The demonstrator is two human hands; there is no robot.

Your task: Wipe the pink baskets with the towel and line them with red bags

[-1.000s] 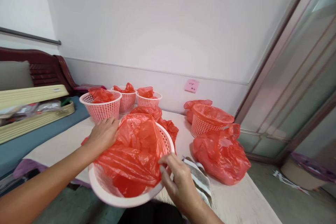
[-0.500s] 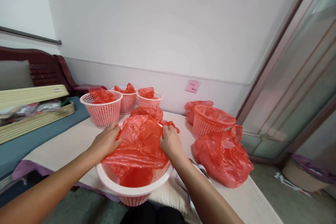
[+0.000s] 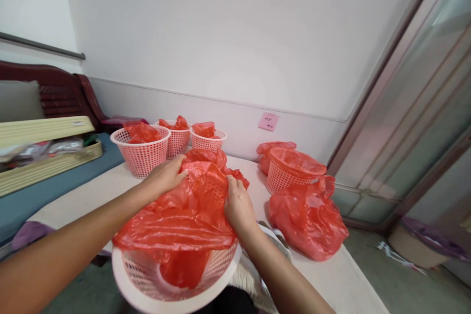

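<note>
A pink mesh basket (image 3: 147, 289) sits tilted toward me at the table's near edge. A red plastic bag (image 3: 184, 221) is spread across its mouth and hangs down inside. My left hand (image 3: 166, 176) grips the bag's edge at the far left of the rim, fingers curled. My right hand (image 3: 238, 206) pinches the bag's edge at the far right of the rim, thumb and fingers closed on the plastic.
Three bagged pink baskets (image 3: 142, 154) stand at the back left of the table. Another lined basket (image 3: 290, 169) and a full red bag (image 3: 307, 221) lie to the right. More red bags (image 3: 206, 156) lie behind. A striped cloth (image 3: 275, 235) is beside my right arm. Glass door on the right.
The basket has tipped toward me and come nearer. My left hand moved farther along the rim, stretching the bag. My right hand went from the near edge to the far right rim.
</note>
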